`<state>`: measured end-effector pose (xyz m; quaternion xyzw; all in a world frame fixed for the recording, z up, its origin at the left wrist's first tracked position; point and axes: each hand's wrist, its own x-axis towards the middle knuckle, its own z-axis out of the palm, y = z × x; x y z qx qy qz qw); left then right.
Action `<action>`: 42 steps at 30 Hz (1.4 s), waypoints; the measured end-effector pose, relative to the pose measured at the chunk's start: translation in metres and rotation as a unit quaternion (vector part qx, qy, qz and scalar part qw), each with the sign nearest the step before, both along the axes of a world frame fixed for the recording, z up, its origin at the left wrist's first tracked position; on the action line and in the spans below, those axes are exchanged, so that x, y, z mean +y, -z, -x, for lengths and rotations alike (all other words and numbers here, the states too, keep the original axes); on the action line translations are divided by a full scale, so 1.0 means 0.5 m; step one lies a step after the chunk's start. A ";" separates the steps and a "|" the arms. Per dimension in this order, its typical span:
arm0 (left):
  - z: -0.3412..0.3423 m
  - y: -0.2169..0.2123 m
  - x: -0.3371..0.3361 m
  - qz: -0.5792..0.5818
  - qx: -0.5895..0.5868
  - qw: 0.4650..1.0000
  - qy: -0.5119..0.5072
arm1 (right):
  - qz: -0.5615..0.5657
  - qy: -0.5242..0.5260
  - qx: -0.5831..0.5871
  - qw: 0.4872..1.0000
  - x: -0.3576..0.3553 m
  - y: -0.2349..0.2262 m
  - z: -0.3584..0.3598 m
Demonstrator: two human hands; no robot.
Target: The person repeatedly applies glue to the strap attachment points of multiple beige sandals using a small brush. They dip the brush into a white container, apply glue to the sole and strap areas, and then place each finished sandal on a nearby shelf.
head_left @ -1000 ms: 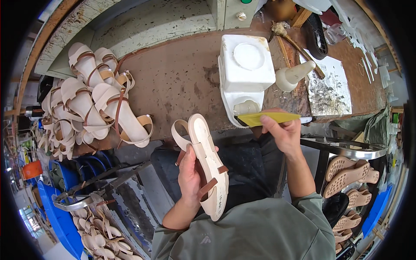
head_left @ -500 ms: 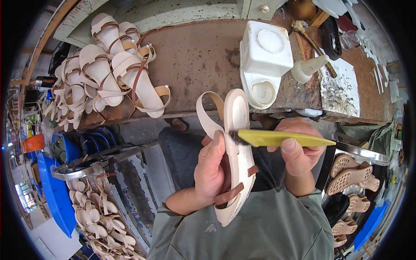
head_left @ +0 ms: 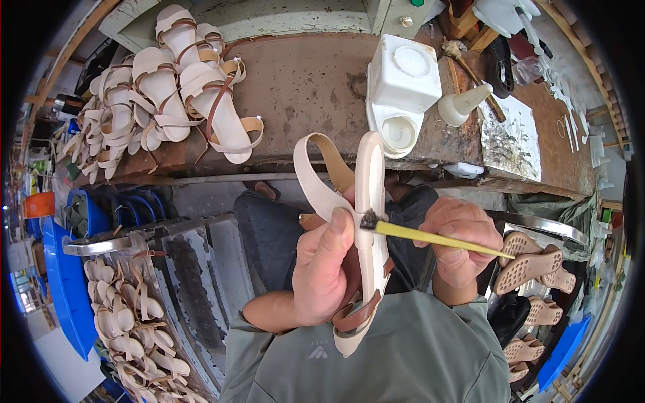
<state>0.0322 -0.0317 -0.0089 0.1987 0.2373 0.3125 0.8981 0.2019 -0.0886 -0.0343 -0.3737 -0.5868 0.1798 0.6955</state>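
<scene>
Holds sandal (head_left: 370, 168) in left grip (head_left: 322, 269), in front of surface (head_left: 302, 101). Pinches brush (head_left: 406, 232) in right grip (head_left: 463, 235), with bristles (head_left: 369, 219) against sandal's edge. Faces white pot (head_left: 405, 77) near sandal's upper end, with piled sandals (head_left: 158, 91) at left and soles (head_left: 524, 274) at right.

Left hand (head_left: 324, 272) with fingers mostly hidden behind the pale sandal (head_left: 367, 252), grey-green shirt (head_left: 376, 359) at six o'clock and sandal heap (head_left: 134, 336) at eight o'clock cut off by lower edge, clutter (head_left: 40, 168) at nine o'clock too small to tell
</scene>
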 end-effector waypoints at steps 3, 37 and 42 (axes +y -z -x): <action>0.005 -0.003 -0.009 -0.013 -0.004 1.000 -0.009 | 0.008 0.007 0.019 1.000 -0.018 -0.008 0.018; 0.008 -0.022 -0.040 -0.096 0.022 0.991 -0.094 | -0.076 -0.005 -0.011 0.997 -0.070 0.001 0.058; 0.016 -0.017 -0.041 -0.081 0.011 0.992 -0.094 | -0.067 -0.015 -0.005 0.998 -0.083 0.000 0.061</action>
